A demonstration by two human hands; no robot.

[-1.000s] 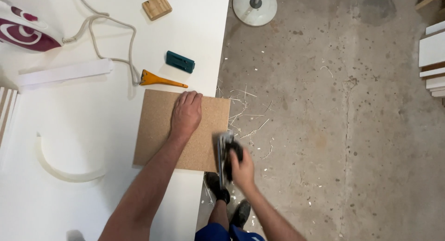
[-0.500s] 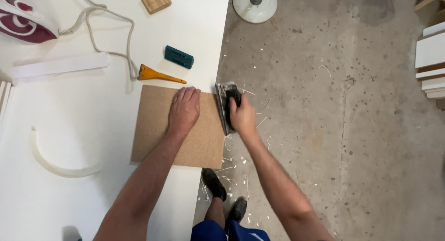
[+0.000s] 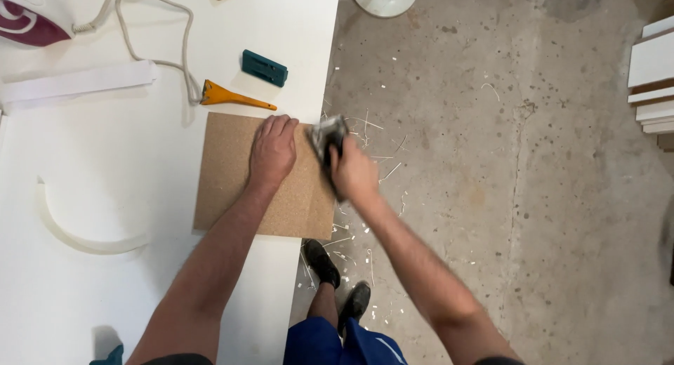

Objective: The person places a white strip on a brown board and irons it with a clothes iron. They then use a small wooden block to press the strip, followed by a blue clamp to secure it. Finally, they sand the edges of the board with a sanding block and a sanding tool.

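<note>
A brown particleboard panel (image 3: 239, 189) is laid on the white counter (image 3: 105, 295), overhanging its right edge. It is pressed flat by the open left hand (image 3: 272, 149); a blurred grey hand tool (image 3: 327, 135) is gripped by the right hand (image 3: 353, 172) at the panel's edge.

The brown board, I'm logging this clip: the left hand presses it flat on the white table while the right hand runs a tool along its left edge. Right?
Not quite. The head view shows the right hand working the tool along the right edge of the brown board, the one at the table's edge. The left hand does press it flat on the white table.
</note>
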